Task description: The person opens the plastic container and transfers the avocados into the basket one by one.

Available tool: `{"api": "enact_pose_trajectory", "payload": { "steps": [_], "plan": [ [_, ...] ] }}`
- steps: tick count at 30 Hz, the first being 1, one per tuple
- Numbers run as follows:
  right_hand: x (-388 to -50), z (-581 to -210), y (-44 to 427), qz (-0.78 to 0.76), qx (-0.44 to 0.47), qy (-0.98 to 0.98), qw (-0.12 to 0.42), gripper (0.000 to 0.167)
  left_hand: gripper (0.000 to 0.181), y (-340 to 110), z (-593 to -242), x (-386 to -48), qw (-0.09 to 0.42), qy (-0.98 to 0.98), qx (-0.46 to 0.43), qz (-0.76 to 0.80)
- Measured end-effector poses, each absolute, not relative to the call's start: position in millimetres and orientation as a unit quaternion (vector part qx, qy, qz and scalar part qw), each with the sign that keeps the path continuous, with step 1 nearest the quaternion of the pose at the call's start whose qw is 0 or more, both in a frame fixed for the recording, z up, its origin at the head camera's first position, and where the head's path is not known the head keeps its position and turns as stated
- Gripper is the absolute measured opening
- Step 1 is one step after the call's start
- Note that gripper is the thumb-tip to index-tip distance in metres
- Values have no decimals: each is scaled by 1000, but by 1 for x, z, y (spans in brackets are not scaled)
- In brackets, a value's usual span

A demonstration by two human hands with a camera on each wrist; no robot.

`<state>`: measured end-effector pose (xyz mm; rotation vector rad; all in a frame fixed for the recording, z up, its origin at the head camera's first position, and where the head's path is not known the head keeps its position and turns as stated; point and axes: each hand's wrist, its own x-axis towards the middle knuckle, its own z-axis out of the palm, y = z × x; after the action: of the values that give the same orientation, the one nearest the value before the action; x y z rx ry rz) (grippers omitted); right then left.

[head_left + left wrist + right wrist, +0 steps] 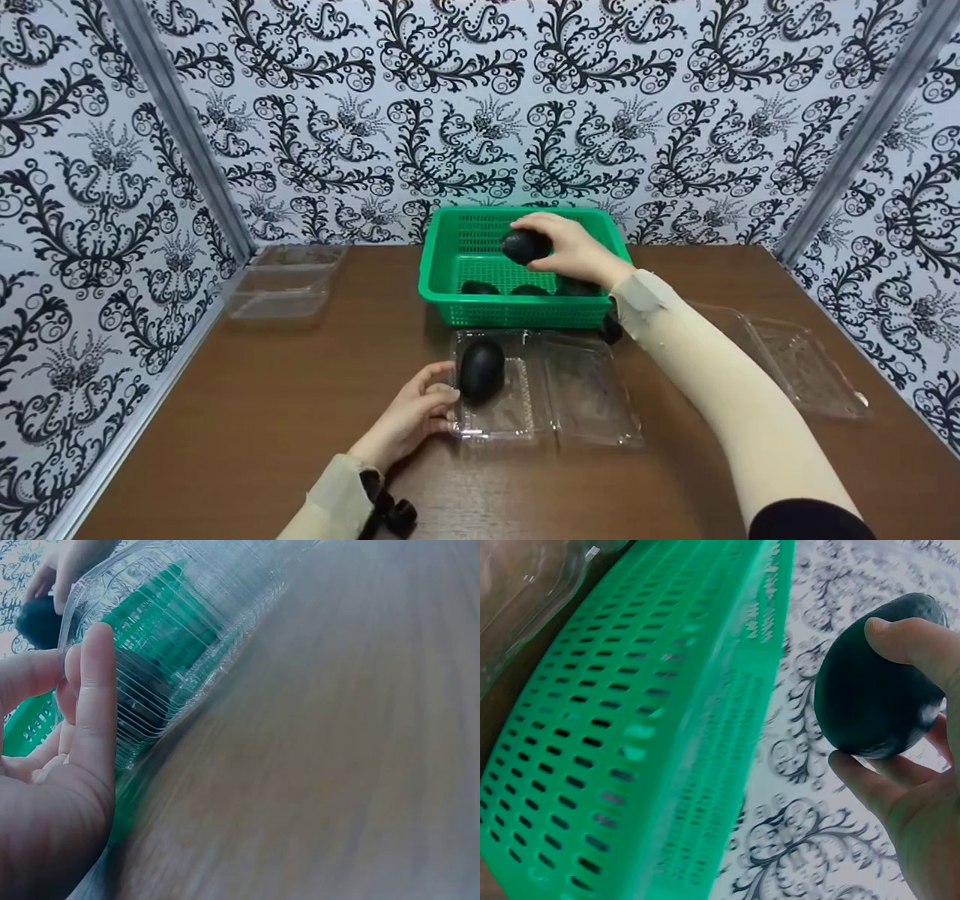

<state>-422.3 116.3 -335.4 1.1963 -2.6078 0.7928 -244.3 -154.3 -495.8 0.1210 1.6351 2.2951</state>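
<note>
Above the green basket (pixel 517 298), my right hand (pixel 574 247) holds a dark avocado (pixel 525 246) between thumb and fingers. The right wrist view shows the same avocado (pixel 881 679) in its grip, apart from the basket's wall. My left hand (pixel 409 412) pinches the left edge of an opened clear plastic clamshell container (pixel 495 431), in front of the basket. Inside the container's left half lies one dark avocado (pixel 481 371); its lid (pixel 592 390) lies folded out to the right. Several more avocados (pixel 480 288) are in the basket, partly hidden by its front rim.
Stacked clear containers (pixel 277 289) stand at the back left of the brown table (pixel 247 420). Another opened clear container (pixel 802 367) lies on the right, partly behind my right forearm. Patterned walls (pixel 480 112) close off the back and sides.
</note>
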Motion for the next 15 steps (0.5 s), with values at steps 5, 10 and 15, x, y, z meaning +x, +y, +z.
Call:
{"api": "enact_pose_trajectory", "payload": {
  "steps": [5,10,15],
  "plan": [
    [-435,-345,121,270,371,-886,65,67,61,-154,-497,-244,159,570,42,805],
    [-444,-352,121,262,362,-893,53,66,61,-155,-497,-244,159,570,41,805],
    [-449,-359,116,242,360,-900,42,66,61,-154,-497,-245,157,570,42,805]
  ]
}}
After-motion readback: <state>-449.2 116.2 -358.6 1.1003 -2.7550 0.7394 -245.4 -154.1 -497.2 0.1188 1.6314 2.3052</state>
